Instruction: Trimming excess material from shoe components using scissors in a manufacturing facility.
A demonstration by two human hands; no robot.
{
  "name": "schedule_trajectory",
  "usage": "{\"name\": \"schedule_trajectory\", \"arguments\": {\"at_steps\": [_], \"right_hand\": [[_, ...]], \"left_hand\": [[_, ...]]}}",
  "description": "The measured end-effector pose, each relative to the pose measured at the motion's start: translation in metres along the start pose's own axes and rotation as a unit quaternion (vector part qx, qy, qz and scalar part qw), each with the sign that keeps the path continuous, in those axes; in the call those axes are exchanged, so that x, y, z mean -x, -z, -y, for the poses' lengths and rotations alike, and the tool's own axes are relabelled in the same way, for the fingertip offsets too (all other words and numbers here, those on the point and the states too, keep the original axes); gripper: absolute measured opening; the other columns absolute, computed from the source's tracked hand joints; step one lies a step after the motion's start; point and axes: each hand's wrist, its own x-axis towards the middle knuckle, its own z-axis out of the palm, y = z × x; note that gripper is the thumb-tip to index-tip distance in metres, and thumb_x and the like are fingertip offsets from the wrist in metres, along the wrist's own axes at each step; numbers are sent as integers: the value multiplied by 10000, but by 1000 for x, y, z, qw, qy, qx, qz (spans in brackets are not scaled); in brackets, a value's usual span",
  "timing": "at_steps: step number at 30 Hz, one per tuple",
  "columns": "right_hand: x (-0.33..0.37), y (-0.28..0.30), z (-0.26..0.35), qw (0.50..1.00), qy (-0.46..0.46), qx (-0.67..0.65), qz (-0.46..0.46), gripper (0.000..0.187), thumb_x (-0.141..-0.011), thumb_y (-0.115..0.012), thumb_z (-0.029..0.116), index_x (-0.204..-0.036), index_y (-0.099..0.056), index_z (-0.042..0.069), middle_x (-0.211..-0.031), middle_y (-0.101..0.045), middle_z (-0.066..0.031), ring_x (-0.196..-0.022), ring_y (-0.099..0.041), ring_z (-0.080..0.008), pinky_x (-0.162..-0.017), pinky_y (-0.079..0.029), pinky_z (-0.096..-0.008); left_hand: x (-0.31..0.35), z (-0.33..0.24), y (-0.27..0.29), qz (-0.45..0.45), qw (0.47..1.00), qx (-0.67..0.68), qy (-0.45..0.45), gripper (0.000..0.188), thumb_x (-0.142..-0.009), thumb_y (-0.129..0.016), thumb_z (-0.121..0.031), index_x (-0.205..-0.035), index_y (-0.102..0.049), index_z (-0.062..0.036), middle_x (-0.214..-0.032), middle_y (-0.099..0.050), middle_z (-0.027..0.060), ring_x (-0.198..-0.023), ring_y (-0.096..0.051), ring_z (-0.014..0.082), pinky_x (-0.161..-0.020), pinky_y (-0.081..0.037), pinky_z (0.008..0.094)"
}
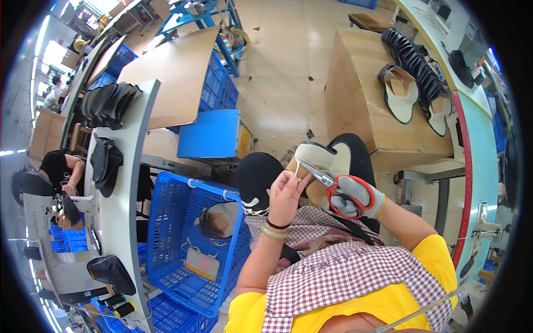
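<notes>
My left hand (285, 198), bare, is closed in a pinch on a thin whitish strip (297, 165) at the edge of a shoe upper (335, 160). The upper has a cream lining and a dark rim, and it lies over my knees. In my right hand (358, 193), which wears a grey glove, are scissors (332, 195) with red handles. Their blades point up and left across the upper, close to the strip. Whether the blades touch the strip I cannot tell. The fingers of my left hand partly hide the near edge of the upper.
A blue crate (161, 233) with a few pieces inside stands at my left. Beyond it a work table (129, 183) carries stacked dark uppers (108, 105). At right, a large carton (355, 105) bears a row of black shoe uppers (413, 61). A co-worker (61, 172) sits far left.
</notes>
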Motion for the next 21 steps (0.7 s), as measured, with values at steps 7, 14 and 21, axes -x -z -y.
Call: {"name": "schedule_trajectory", "arguments": {"at_steps": [7,14,21], "right_hand": [[-15,-23,-9,996,28,-46,73,496,-931,-521,471,-1281,-448,128,-700,-535,3,-480,-418,-44,-396,-325,-165],[0,-25,-34,991,62,-105,61,606,-934,-521,460,-1430,-327,171,-717,-545,-1,-463,-410,-48,-397,-331,-167],[36,-19,-55,969,47,-238,-48,452,-904,-502,560,-970,-526,114,-654,-533,-4,-439,-421,-76,-376,-341,-185]], "left_hand": [[16,10,-5,-73,976,-176,-103,92,-949,-533,-88,-874,-484,-63,-802,-501,-38,-738,-478,22,-885,-458,238],[25,38,-6,-45,970,-221,-89,83,-942,-557,-99,-904,-499,-53,-843,-489,-43,-745,-436,26,-662,-366,174],[39,67,-7,108,969,-218,40,85,-909,-594,-82,-881,-525,-40,-822,-482,-41,-724,-446,36,-650,-365,181]]}}
